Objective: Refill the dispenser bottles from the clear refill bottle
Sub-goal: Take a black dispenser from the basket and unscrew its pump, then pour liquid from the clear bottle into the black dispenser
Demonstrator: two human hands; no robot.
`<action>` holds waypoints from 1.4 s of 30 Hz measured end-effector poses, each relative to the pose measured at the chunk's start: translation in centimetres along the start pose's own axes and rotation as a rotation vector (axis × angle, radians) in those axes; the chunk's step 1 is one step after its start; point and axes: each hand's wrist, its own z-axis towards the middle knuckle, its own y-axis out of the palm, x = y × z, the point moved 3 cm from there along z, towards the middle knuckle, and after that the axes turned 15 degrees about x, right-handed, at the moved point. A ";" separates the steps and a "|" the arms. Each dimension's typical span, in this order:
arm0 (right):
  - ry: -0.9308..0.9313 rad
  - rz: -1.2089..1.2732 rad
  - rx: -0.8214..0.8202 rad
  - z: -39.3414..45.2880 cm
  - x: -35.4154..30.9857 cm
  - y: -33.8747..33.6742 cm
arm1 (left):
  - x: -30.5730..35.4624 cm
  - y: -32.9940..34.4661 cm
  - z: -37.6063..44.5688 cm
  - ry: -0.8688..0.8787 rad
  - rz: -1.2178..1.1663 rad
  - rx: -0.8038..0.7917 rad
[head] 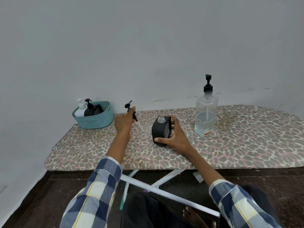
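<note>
The black bottle (pixel 162 130) stands mid-board on the ironing board (pixel 230 145), neck uncapped, right hand (pixel 172 136) wrapped around it in a closed grip. The left hand (pixel 123 122) grips the removed black pump (pixel 131 112), raised. The clear refill bottle (pixel 205 116), part full, stands to the right. A teal basket (pixel 93 120) at the left end holds more dispensers.

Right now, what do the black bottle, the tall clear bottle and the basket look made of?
Black bottle: clear neck, probably glass or hard plastic, inside a matte black sleeve; the threaded mouth shows see-through.
Clear bottle: glossy transparent plastic, likely; the liquid level and pump tube show through its wall.
Basket: teal, with a ribbed woven texture, either rope or moulded plastic; cannot tell which.
</note>
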 end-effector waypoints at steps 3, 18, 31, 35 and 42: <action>-0.004 0.006 0.001 0.0 -0.1 0.0 | -3.1 -0.7 0.3 0.082 0.336 -0.067; -0.001 0.009 -0.009 -0.2 -0.6 -0.2 | -7.7 -1.2 -0.6 0.302 0.781 0.028; -0.031 -0.033 0.070 -0.4 -2.6 -2.8 | 0.7 1.1 -7.4 0.820 0.307 0.168; -0.168 -0.053 0.266 0.5 -6.0 -6.7 | 3.7 3.9 -11.2 0.946 0.153 0.137; -0.304 -0.177 0.579 2.0 -9.6 -14.4 | 4.2 9.9 -17.4 0.807 0.046 -0.176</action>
